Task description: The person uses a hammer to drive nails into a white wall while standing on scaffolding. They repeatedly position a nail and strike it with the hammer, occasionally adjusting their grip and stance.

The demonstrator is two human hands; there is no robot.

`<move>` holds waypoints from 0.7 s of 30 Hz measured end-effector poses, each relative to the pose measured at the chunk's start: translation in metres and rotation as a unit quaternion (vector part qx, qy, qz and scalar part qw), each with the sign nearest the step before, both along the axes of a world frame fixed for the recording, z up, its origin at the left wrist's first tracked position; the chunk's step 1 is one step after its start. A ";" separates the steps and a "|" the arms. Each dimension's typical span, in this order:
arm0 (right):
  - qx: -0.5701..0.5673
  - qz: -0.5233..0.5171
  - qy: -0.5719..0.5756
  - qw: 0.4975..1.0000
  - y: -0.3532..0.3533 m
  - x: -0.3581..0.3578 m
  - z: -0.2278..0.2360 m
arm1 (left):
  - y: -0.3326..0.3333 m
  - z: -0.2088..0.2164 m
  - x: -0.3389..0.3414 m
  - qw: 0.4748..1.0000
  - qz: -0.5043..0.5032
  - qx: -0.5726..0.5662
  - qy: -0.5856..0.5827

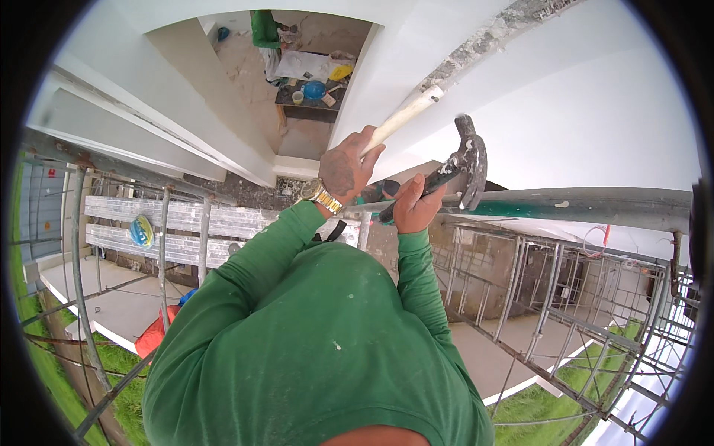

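Pale wooden rod [401, 117]: gripped in closed left hand [346, 167], long axis slanting up-right to wall groove; mortar-caked claw hammer [455, 172] clenched in right hand [415, 207], just right of rod

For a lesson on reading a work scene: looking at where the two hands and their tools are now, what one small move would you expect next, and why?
Probably a short swing of the hammer toward the butt of the pale rod. The left hand holds that rod angled up at the rough grey strip in the white wall, while the right hand grips the hammer handle, with its head raised just beside the rod.
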State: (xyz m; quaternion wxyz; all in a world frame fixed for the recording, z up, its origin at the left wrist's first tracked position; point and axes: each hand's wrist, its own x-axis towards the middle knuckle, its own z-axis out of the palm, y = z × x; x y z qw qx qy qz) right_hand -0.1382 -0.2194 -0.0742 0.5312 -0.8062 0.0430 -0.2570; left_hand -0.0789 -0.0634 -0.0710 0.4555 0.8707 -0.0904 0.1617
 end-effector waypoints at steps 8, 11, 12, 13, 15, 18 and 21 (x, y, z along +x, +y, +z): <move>0.079 0.003 -0.044 0.996 0.002 -0.005 0.015 | 0.000 0.005 0.003 0.999 -0.004 -0.022 0.045; 0.054 -0.003 -0.069 0.996 0.007 -0.002 0.019 | -0.003 0.002 0.001 0.999 0.003 -0.027 0.038; 0.021 0.004 -0.008 1.000 0.004 0.001 0.024 | -0.003 0.000 0.001 0.999 0.005 -0.026 0.038; -0.011 0.011 0.054 0.998 0.001 0.007 0.031 | -0.003 -0.003 0.001 0.999 0.008 -0.026 0.038; -0.008 0.017 0.105 0.994 -0.001 0.010 0.034 | -0.002 -0.004 0.002 0.998 0.004 -0.024 0.052; 0.051 0.001 0.016 0.999 0.006 -0.004 0.037 | 0.001 -0.001 0.001 0.996 -0.012 -0.023 0.082; 0.014 -0.017 -0.026 0.999 0.007 -0.001 0.025 | 0.000 -0.001 0.000 0.995 -0.021 -0.029 0.093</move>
